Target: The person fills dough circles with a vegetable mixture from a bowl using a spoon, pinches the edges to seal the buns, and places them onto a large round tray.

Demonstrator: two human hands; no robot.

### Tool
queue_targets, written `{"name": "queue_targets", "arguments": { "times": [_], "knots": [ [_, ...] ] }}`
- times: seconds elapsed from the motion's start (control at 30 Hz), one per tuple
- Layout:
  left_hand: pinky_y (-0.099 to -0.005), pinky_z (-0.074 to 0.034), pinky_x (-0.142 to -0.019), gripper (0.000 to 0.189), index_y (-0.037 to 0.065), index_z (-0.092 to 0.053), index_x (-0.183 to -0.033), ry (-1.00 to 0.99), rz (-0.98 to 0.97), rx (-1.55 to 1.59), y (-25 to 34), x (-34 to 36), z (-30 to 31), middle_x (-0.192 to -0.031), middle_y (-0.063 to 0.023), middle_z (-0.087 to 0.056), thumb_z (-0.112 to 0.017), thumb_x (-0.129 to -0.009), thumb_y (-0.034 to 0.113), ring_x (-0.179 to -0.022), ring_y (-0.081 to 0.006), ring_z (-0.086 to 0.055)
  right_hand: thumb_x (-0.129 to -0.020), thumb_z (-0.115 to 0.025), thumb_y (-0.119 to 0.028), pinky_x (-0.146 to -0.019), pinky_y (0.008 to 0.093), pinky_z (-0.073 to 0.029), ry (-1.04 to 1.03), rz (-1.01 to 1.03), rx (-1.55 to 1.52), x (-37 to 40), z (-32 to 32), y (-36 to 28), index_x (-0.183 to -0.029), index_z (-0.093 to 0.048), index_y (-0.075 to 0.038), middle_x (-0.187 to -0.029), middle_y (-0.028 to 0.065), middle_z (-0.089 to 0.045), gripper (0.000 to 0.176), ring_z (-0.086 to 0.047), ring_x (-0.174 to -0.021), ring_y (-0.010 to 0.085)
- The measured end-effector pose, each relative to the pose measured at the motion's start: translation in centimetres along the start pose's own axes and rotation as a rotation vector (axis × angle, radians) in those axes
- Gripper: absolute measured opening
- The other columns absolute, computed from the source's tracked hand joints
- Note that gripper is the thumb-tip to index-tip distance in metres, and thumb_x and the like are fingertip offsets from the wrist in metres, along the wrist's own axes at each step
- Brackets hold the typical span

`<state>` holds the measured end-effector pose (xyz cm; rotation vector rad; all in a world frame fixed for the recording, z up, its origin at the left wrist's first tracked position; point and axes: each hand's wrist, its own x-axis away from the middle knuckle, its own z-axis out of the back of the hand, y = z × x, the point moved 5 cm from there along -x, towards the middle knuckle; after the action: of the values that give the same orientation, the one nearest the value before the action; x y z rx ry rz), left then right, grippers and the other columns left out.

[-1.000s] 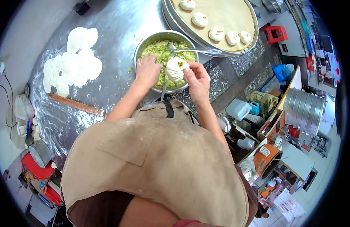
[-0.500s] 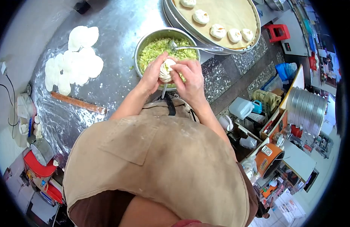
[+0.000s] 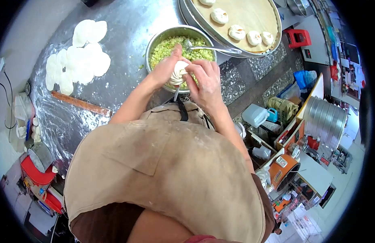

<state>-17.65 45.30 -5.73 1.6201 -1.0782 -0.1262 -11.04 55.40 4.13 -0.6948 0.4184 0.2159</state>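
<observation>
A pleated white dough bun is held between my two hands over the near side of a metal bowl. My left hand cradles the bun from the left, its thumb pointing up. The fingers of my right hand pinch the pleats at the bun's right side. Chopped green filling lies in the bowl, and a metal spoon rests in it with its handle over the right rim.
Flat dough rounds overlap on the floured table at the left, near a wooden rolling stick. A large round tray with several buns stands at the upper right. Beyond are a red stool and stacked metal rings.
The view has shifted slightly. The thumb of my left hand now points further up, away from the bun's top, while my right hand still pinches the pleats.
</observation>
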Motion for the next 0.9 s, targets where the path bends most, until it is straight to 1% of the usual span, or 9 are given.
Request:
{"name": "queue_targets", "arguments": {
  "times": [0.03, 0.1, 0.13, 0.17, 0.23, 0.3, 0.47, 0.53, 0.9],
  "knots": [
    [-0.0245, -0.052, -0.056, 0.078, 0.002, -0.061, -0.105, 0.000, -0.003, 0.001, 0.0, 0.2, -0.1, -0.079, -0.0077, -0.064, -0.023, -0.089, 0.068, -0.063, -0.0141, -0.062, -0.070, -0.068, -0.004, -0.074, 0.0389, -0.042, 0.003, 0.005, -0.018, -0.3, 0.1, 0.1, -0.086, -0.059, -0.004, -0.090, 0.0106, -0.058, 0.018, -0.053, -0.082, 0.0288],
    [-0.0269, -0.053, -0.071, 0.082, 0.002, -0.056, -0.113, 0.033, -0.096, 0.406, 0.9, 1.5, -0.8, -0.092, -0.0104, -0.064, -0.020, -0.087, 0.071, -0.079, -0.0161, -0.064, -0.073, -0.066, -0.004, -0.077, 0.0384, -0.042, 0.071, -0.106, -0.119, 0.0, 0.2, 0.2, -0.084, -0.060, -0.004, -0.090, 0.0104, -0.059, 0.013, -0.054, -0.083, 0.0283],
    [-0.0304, -0.050, -0.082, 0.081, 0.001, -0.053, -0.115, 0.099, -0.138, 0.521, 1.2, 2.1, -1.5, -0.099, -0.0132, -0.063, -0.018, -0.088, 0.069, -0.091, -0.0186, -0.062, -0.074, -0.065, -0.004, -0.077, 0.0382, -0.042, 0.069, -0.329, -0.285, 0.3, 0.0, 1.2, -0.083, -0.060, -0.004, -0.089, 0.0104, -0.059, 0.011, -0.054, -0.084, 0.0283],
    [-0.0304, -0.050, -0.082, 0.081, 0.001, -0.053, -0.115, 0.098, -0.136, 0.522, 0.7, 1.7, -2.0, -0.099, -0.0132, -0.063, -0.018, -0.088, 0.069, -0.091, -0.0186, -0.062, -0.075, -0.064, -0.005, -0.078, 0.0380, -0.043, 0.062, -0.555, -0.452, 1.0, -0.6, 2.1, -0.083, -0.061, -0.003, -0.088, 0.0104, -0.059, 0.008, -0.054, -0.086, 0.0283],
    [-0.0354, -0.048, -0.088, 0.076, 0.000, -0.054, -0.112, 0.145, -0.246, 0.719, -0.2, 1.6, -2.2, -0.104, -0.0139, -0.062, -0.015, -0.092, 0.062, -0.095, -0.0214, -0.061, -0.076, -0.064, -0.006, -0.076, 0.0382, -0.043, 0.041, -0.543, -0.417, 1.3, -1.1, 2.2, -0.081, -0.061, -0.003, -0.086, 0.0109, -0.059, 0.007, -0.054, -0.085, 0.0286],
    [-0.0342, -0.049, -0.086, 0.073, -0.001, -0.054, -0.109, 0.172, -0.235, 0.707, -0.4, 1.8, -2.0, -0.101, -0.0138, -0.062, -0.017, -0.093, 0.060, -0.093, -0.0210, -0.061, -0.076, -0.064, -0.005, -0.074, 0.0386, -0.043, 0.036, -0.188, -0.029, 0.5, -0.3, 0.6, -0.082, -0.061, -0.003, -0.086, 0.0116, -0.058, 0.008, -0.053, -0.084, 0.0293],
    [-0.0304, -0.050, -0.080, 0.064, -0.001, -0.057, -0.100, 0.229, -0.227, 0.708, -0.4, 0.9, -1.7, -0.092, -0.0122, -0.064, -0.023, -0.096, 0.053, -0.086, -0.0195, -0.062, -0.073, -0.066, -0.004, -0.074, 0.0386, -0.042, 0.130, -0.229, -0.064, -0.1, -0.2, 0.7, -0.087, -0.059, -0.004, -0.089, 0.0121, -0.056, 0.015, -0.052, -0.082, 0.0299],
    [-0.0296, -0.051, -0.078, 0.063, 0.000, -0.057, -0.098, 0.204, -0.216, 0.690, -0.6, 1.0, -1.4, -0.091, -0.0116, -0.064, -0.023, -0.096, 0.053, -0.085, -0.0188, -0.062, -0.071, -0.066, -0.003, -0.074, 0.0393, -0.041, -0.008, -0.018, -0.040, -0.2, -0.8, 0.1, -0.088, -0.058, -0.004, -0.088, 0.0126, -0.055, 0.018, -0.052, -0.082, 0.0305],
    [-0.0285, -0.052, -0.068, 0.057, 0.003, -0.059, -0.092, -0.020, -0.081, 0.698, -0.4, 1.0, -1.6, -0.085, -0.0076, -0.064, -0.028, -0.096, 0.052, -0.075, -0.0152, -0.063, -0.070, -0.064, -0.002, -0.074, 0.0408, -0.041, -0.140, 0.096, 0.059, -0.6, 0.1, -1.1, -0.089, -0.055, -0.005, -0.092, 0.0117, -0.054, 0.022, -0.051, -0.083, 0.0307]
  ]
}}
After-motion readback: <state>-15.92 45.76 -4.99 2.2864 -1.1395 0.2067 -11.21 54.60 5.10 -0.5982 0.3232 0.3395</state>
